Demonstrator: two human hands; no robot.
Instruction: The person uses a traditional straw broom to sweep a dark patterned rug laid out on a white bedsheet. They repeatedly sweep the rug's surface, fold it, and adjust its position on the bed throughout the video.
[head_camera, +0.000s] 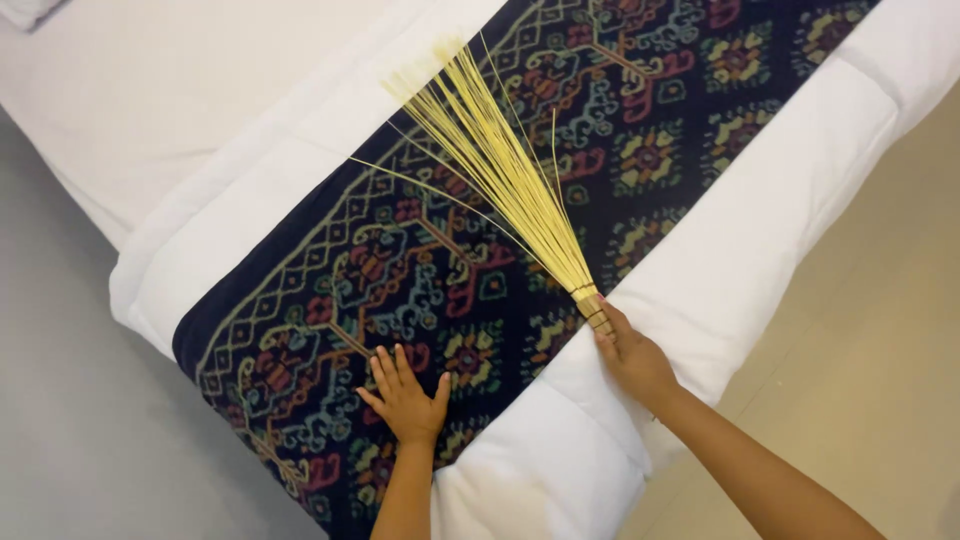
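A dark patterned cloth runner (640, 150) lies across the foot of a white bed (200, 90). My left hand (405, 395) rests flat on the runner with its fingers spread. My right hand (630, 355) grips the bound end of a yellow stick broom (500, 160). The broom's thin stalks fan out up and to the left over the runner, and their tips reach the white duvet.
The white duvet (760, 230) hangs over the bed's edge on the right, above a beige tiled floor (880, 350). A grey floor (70, 400) runs along the left side. A pillow corner (25, 10) shows at top left.
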